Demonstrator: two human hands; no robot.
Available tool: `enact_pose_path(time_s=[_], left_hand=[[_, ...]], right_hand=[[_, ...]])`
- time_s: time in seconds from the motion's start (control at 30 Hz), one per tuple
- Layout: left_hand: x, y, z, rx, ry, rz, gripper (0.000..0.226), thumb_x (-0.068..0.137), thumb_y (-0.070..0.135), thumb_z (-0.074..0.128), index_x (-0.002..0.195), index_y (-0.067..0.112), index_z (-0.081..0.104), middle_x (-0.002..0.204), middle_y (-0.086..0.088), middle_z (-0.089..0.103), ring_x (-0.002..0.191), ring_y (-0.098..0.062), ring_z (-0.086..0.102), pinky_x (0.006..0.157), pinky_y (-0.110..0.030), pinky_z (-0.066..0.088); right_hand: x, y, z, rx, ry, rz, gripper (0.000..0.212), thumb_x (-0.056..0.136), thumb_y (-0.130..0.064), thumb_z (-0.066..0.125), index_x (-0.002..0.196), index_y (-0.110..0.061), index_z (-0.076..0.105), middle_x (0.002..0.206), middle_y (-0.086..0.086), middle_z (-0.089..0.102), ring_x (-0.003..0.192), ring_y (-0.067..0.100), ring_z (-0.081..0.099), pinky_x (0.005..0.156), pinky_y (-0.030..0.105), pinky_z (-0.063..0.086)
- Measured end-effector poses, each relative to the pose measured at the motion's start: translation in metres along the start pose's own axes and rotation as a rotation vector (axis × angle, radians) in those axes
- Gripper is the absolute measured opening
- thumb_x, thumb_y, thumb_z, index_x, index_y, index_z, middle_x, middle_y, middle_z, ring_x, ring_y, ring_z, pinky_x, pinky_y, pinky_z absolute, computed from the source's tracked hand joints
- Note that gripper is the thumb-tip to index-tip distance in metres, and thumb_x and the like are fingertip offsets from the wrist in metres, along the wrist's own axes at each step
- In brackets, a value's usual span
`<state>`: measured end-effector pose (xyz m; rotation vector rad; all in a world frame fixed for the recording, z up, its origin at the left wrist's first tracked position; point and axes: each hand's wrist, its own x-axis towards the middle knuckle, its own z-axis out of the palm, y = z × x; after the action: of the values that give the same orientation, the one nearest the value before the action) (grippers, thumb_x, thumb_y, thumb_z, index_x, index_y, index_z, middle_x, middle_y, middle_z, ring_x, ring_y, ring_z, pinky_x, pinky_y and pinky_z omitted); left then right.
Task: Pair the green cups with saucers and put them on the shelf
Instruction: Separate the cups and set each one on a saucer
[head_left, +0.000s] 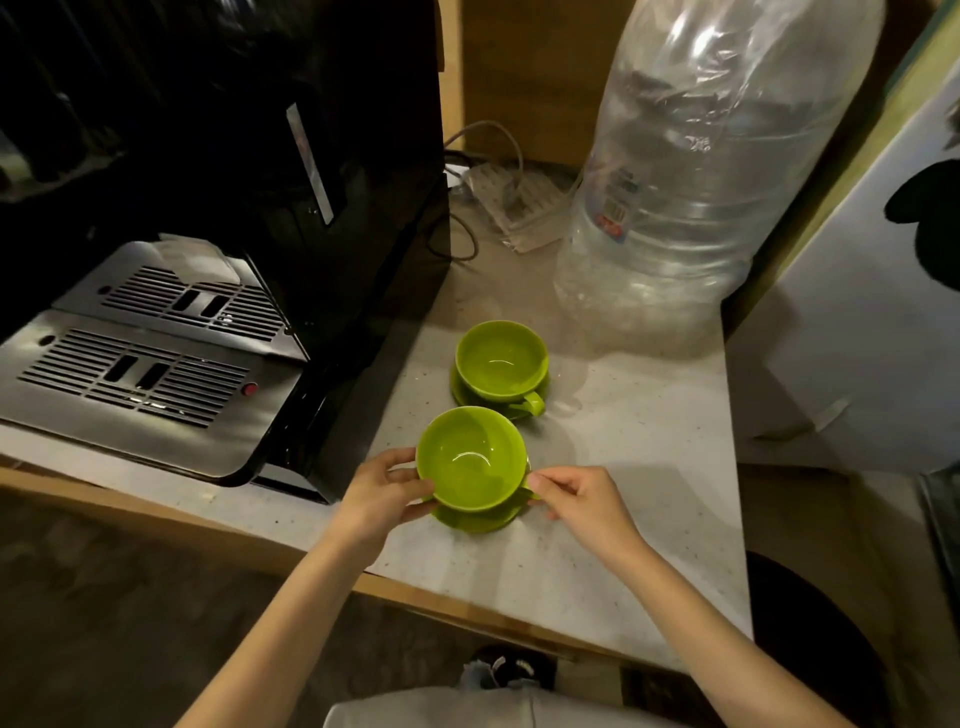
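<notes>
Two green cups stand on green saucers on a pale speckled shelf top (623, 467). The near cup (470, 457) sits on its saucer (478, 519) close to the front edge. My left hand (379, 493) grips the cup's left side with thumb and fingers. My right hand (576, 493) pinches the handle side of the same cup at its right rim. The far cup (501, 358) rests on its own saucer (467, 397), handle pointing toward me, untouched.
A black coffee machine (311, 182) with a metal drip tray (140, 384) fills the left. A large clear plastic water bottle (701, 182) stands at the back right. A power strip with cables (514, 202) lies behind. A white appliance (857, 338) borders the right.
</notes>
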<state>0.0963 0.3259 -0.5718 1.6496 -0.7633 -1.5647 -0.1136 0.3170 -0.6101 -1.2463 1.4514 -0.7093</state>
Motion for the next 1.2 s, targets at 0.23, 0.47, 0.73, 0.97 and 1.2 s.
enact_pose_path(time_s=[0.23,0.47,0.73,0.97,1.2], left_hand=[[0.005,-0.003,-0.001,0.019,0.007,0.010,0.038,0.083,-0.007,0.055,0.118,0.006,0.047,0.092,-0.006,0.062,0.083,-0.018,0.062,0.058,-0.019,0.057],[0.005,-0.005,0.002,0.086,0.017,0.015,0.039,0.084,-0.002,0.055,0.121,0.008,0.046,0.107,-0.010,0.058,0.095,-0.024,0.059,0.074,-0.026,0.053],[0.015,-0.010,-0.018,0.208,0.177,0.044,0.029,0.091,0.017,0.050,0.117,0.005,0.054,0.086,-0.012,0.063,0.083,-0.024,0.063,0.069,-0.028,0.053],[0.019,-0.007,-0.021,0.238,-0.093,-0.196,0.022,0.090,0.015,0.053,0.110,0.006,0.056,0.085,-0.019,0.071,0.059,-0.017,0.072,0.056,-0.028,0.060],[0.019,-0.018,-0.012,0.267,-0.024,-0.076,0.016,0.080,0.004,0.064,0.086,0.014,0.054,0.052,-0.007,0.070,0.044,-0.014,0.067,0.050,-0.029,0.059]], right_hand=[[0.002,0.002,0.001,-0.007,0.020,0.009,0.020,0.084,-0.019,0.064,0.099,-0.009,0.073,0.084,-0.005,0.070,0.083,0.012,0.065,0.080,0.030,0.054],[0.005,0.001,-0.003,0.030,-0.038,0.052,0.008,0.083,-0.021,0.064,0.085,-0.024,0.070,0.082,-0.006,0.069,0.081,0.012,0.064,0.071,0.024,0.049],[0.021,-0.003,-0.011,0.155,0.015,0.235,0.012,0.091,-0.022,0.053,0.093,-0.015,0.062,0.098,0.013,0.066,0.083,0.023,0.065,0.074,0.040,0.056],[0.035,-0.018,-0.004,0.057,-0.199,0.435,0.013,0.093,-0.018,0.048,0.102,-0.015,0.056,0.085,0.006,0.067,0.050,0.015,0.070,0.054,0.028,0.060],[0.037,-0.018,-0.001,0.008,-0.160,0.421,0.014,0.088,-0.002,0.050,0.098,-0.009,0.056,0.083,0.011,0.066,0.045,0.018,0.068,0.052,0.026,0.060]])
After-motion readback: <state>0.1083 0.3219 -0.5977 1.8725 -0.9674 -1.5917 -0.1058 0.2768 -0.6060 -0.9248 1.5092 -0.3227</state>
